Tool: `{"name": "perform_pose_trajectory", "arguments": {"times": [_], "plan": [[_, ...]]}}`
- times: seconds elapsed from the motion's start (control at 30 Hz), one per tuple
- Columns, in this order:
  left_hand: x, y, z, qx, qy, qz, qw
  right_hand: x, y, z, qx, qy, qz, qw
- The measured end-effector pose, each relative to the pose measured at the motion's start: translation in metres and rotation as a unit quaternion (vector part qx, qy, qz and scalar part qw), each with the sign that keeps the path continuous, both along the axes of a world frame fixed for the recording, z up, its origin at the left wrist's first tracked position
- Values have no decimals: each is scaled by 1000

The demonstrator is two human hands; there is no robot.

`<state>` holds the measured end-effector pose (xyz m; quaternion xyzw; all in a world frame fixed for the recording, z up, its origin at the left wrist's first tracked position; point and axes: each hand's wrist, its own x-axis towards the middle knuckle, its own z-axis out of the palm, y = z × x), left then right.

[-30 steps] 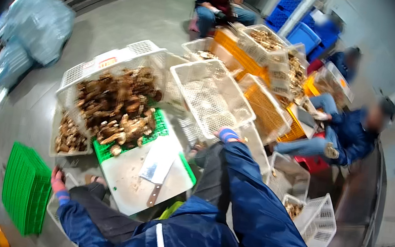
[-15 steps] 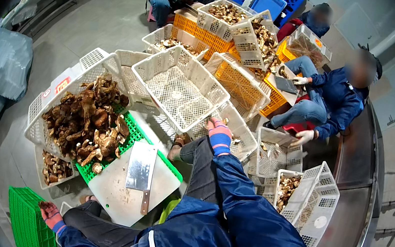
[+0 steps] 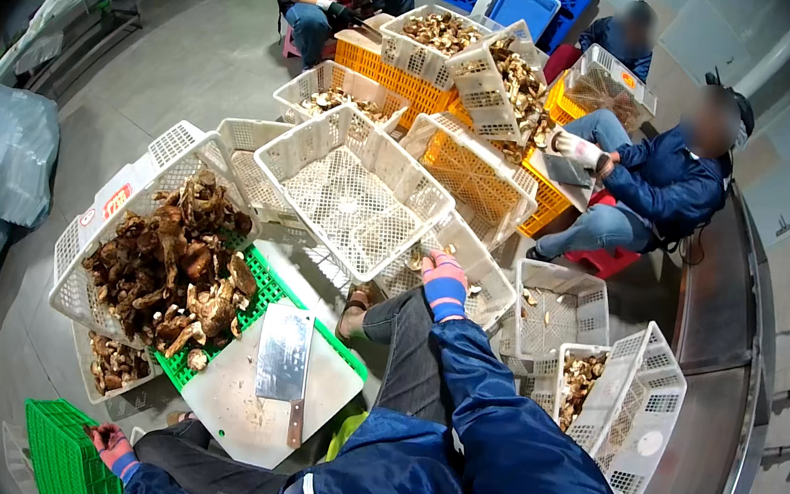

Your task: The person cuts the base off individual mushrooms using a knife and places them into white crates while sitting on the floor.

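Note:
My right hand (image 3: pixel 444 284), in a pink and blue striped glove, reaches over a low white crate (image 3: pixel 493 306) holding a few mushroom pieces. Its fingers point forward, slightly apart, with nothing visibly held. At the lower left my left hand (image 3: pixel 116 450), gloved alike, is beside a green plastic crate (image 3: pixel 68 454); its fingers are curled, with something small and dark at the tips. Before me a cleaver (image 3: pixel 284 353) with a wooden handle lies on a white cutting board (image 3: pixel 233 396). Brown mushrooms (image 3: pixel 176 262) are heaped in a tilted white crate left of the board.
A large white crate (image 3: pixel 352 191) with scraps on its bottom stands ahead. Orange crates (image 3: pixel 392 90) and more mushroom crates lie beyond. Three co-workers sit at the back and right, one (image 3: pixel 667 179) near a cleaver. White crates (image 3: pixel 628 421) lean at my right; plastic bags (image 3: pixel 9 152) lie left.
My right hand has shifted slightly right and down, off the large crate's corner. My left hand moved a little right and down. The right co-worker's lower hand came up to the board.

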<state>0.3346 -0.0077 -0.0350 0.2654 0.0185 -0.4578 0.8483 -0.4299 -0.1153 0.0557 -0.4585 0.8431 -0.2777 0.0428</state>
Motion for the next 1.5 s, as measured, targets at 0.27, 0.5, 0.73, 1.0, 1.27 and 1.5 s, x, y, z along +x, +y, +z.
{"name": "perform_pose_trajectory", "arguments": {"times": [0.27,0.5,0.73,1.0,1.27,1.5], "plan": [[-5,3,-3,-34,-34,18,999,2,-5,-12,-21,18,28,999],[-17,4,20,-31,-27,-58,997,10,-8,1,44,-23,32,998],[-50,-1,48,-57,-53,-80,994,9,-7,2,43,-42,38,997],[-50,0,53,16,-14,10,1000,16,-9,1,28,-39,10,999],[-17,9,18,-45,-11,-58,997,10,-6,11,67,-54,-17,996],[-6,44,38,101,-58,87,989,35,-32,-1,133,120,114,977]]}}
